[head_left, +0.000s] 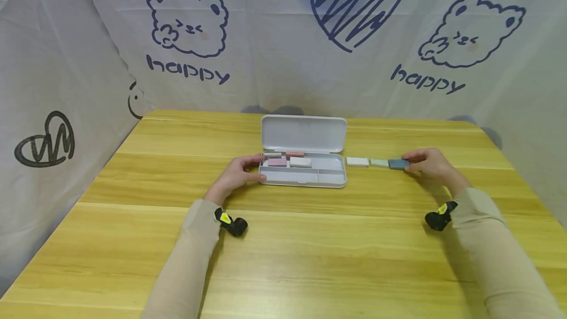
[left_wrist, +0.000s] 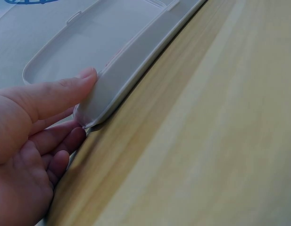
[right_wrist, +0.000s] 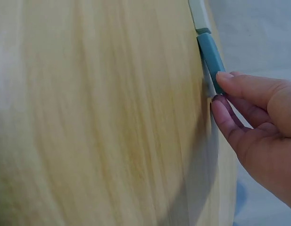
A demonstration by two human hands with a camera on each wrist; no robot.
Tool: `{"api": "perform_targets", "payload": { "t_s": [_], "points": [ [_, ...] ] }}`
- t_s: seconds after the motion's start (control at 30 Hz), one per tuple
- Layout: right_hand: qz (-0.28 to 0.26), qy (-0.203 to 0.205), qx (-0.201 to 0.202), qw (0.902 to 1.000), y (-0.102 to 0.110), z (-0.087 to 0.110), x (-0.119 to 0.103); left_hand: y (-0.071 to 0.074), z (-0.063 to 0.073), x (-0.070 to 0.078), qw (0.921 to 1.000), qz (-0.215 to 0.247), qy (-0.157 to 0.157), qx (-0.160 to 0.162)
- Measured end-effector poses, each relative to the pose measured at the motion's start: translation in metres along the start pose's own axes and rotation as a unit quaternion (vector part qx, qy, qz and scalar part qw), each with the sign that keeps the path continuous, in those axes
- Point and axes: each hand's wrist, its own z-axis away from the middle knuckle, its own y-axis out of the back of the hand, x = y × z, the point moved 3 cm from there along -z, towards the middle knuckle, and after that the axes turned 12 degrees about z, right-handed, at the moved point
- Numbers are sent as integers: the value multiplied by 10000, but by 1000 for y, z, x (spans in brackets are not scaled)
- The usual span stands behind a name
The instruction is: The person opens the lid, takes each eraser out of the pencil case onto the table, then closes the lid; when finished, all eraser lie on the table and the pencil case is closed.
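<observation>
**Counter [head_left: 319, 260] Layout**

White case [head_left: 303, 136]: lid raised, center of frame. Left hand [head_left: 236, 174], left of center: grips the case's left end. Right hand [head_left: 429, 164], right of center: pinches the blue block [head_left: 397, 164] at its right end. White block [head_left: 357, 161]: just beside the case's right end. Pale green block [head_left: 379, 163]: between white and blue blocks.

White cloth [head_left: 274, 82], creased and printed in dark blue, hangs beyond the far edge of a yellow wood-grain desk [head_left: 336, 265]. A scribbled heart [head_left: 338, 9] sits between two cartoon bears [head_left: 188, 21], each above the word "happy" [head_left: 188, 69]. More cloth flanks the desk's left edge, where a dark looped heart [head_left: 46, 141] shows, and its right edge. Soft light falls across the wood.
</observation>
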Motion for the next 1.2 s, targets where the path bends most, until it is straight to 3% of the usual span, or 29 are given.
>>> {"api": "perform_targets", "payload": {
  "t_s": [0.13, 0.53, 0.87, 1.2],
  "points": [
    [296, 23, 40, 9996, -1, 0, 0, 0, 0, 0, 10000, -16, -14, -6],
    [407, -10, 171, 9990, -2, 2, -3, 0, 0, 0, 10000, 24, 51, -14],
    [740, -55, 341, 9967, 0, 5, -19, 0, 2, 1, 10000, 5, 42, 9],
    [440, 58, 565, 9974, -5, -1, -39, -1, 2, 2, 10000, -1, -15, -25]
  ]
}}
